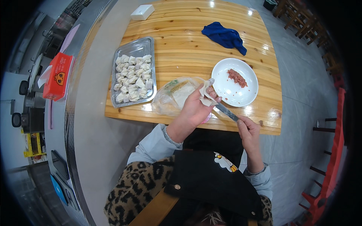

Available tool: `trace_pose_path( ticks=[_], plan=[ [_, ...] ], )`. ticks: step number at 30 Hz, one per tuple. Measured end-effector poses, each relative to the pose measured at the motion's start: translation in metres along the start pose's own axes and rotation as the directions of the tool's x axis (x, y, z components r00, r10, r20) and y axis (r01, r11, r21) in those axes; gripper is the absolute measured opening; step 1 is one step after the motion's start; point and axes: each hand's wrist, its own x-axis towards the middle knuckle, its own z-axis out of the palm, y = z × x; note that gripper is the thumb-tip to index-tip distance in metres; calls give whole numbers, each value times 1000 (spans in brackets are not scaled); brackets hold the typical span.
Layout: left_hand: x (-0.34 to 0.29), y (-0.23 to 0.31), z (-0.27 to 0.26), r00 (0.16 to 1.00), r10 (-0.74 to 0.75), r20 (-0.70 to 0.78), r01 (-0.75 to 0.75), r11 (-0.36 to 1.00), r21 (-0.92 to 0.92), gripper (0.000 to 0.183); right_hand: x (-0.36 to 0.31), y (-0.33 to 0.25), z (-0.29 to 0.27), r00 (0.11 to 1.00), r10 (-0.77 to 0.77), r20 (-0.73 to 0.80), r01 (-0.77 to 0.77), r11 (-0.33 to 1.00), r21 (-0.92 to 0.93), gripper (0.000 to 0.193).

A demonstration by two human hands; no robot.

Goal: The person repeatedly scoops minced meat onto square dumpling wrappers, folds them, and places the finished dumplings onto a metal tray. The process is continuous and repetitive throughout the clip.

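Note:
My left hand (196, 107), palm up, cradles a thin pale wonton wrapper (207, 98) over its curled fingers. In my right hand (249, 132) is the end of a flat metal spatula (227, 112), whose tip reaches the wrapper. The contents of the wrapper are hard to make out. Just beyond, a white bowl (233, 98) holds a mound of minced meat (237, 78) with small scraps around it. Left of my hands lies a clear plastic bag (163, 104) with a stack of wrappers (181, 95), partly hidden by my left hand.
On the table's left stands a clear plastic tray (139, 46) with rows of folded wontons (132, 79). A blue cloth (224, 36) and a small white box (142, 12) lie farther back. A red tissue pack (58, 77) sits on the counter at left; red stools (328, 177) stand right.

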Motion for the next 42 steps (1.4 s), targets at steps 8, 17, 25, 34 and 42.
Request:
trace_pose_path(
  ticks=[8, 17, 25, 34, 42],
  plan=[
    [-4, -24, 14, 977, 142, -161, -79, 934, 348, 25, 4, 9, 9, 1000, 10, 5, -11, 982, 188, 22],
    [-14, -35, 18, 923, 249, 293, -350, 232, 907, 28, 0, -1, 11, 1000, -12, -17, 15, 981, 193, 22],
    [0, -16, 18, 959, 268, -95, -194, 862, 468, 26, -6, -3, 12, 994, 97, 44, -102, 987, 123, 24],
    [-5, -34, 9, 921, 375, 104, -362, 726, 585, 26, -3, 12, 28, 990, 141, 22, -136, 890, 436, 27],
    [-20, -33, 10, 864, 372, 340, -413, 135, 901, 19, -5, 4, 32, 989, 150, -11, -135, 915, 380, 27]
  ],
)
